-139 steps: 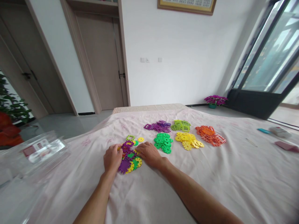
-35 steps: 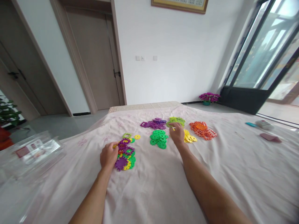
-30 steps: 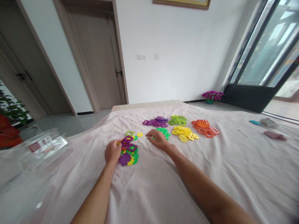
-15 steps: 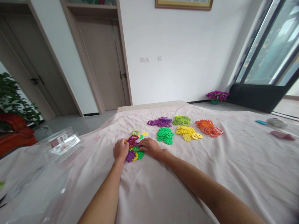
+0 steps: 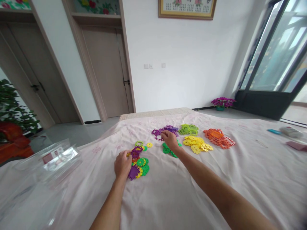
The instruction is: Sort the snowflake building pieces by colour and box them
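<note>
My right hand (image 5: 169, 140) is closed in a pinch on a purple notched plastic ring (image 5: 158, 137), at the near edge of a heap of purple interlocking pieces (image 5: 170, 128). Under and behind that hand lies a heap of green notched discs (image 5: 166, 149), partly covered. My left hand (image 5: 122, 163) rests with curled fingers at the left side of a small mixed pile. A purple flower-shaped piece (image 5: 136, 152) touches its fingertips; what they grip, if anything, is hidden. In the same pile are green discs (image 5: 145, 170) and a purple square-like piece (image 5: 133, 172).
Sorted heaps of lime pieces (image 5: 188, 129), yellow discs (image 5: 195, 143) and orange pieces (image 5: 218, 138) lie to the right. Clear plastic boxes (image 5: 57, 159) stand at the left on the pale cloth (image 5: 187, 201). A white packet (image 5: 290, 131) lies far right.
My right hand has moved from the mixed pile up and right to the purple heap, now pinching a purple ring. My left hand stays beside the pile. The view has tilted up slightly.
</note>
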`<control>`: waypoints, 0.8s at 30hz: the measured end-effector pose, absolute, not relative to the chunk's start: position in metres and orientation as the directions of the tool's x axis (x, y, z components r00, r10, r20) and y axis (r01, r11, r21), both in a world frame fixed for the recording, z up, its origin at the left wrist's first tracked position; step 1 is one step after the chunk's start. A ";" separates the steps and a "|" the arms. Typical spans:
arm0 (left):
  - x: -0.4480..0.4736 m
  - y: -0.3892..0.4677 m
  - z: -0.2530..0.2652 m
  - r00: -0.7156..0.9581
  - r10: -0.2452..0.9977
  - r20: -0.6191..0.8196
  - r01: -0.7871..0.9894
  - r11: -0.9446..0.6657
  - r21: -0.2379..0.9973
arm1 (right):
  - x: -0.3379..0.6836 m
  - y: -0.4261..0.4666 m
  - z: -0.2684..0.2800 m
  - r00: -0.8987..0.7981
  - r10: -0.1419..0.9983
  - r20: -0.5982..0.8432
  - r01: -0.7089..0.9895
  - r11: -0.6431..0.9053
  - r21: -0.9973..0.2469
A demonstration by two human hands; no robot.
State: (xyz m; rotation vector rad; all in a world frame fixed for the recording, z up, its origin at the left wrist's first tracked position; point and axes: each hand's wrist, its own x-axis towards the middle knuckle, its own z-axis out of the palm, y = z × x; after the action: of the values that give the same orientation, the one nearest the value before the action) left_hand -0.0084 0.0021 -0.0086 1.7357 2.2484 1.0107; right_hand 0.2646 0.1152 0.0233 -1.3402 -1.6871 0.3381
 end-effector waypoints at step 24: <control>-0.005 0.006 -0.012 -0.243 0.899 0.364 0.862 0.028 0.507 | 0.197 0.066 0.003 -0.479 0.840 0.255 0.845 0.520 -0.124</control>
State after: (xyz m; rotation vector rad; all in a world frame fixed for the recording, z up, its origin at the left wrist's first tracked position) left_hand -0.0045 0.0063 -0.0118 1.8966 2.2105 1.0157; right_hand 0.1967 0.0656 0.0030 -1.4129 -2.4804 -0.0274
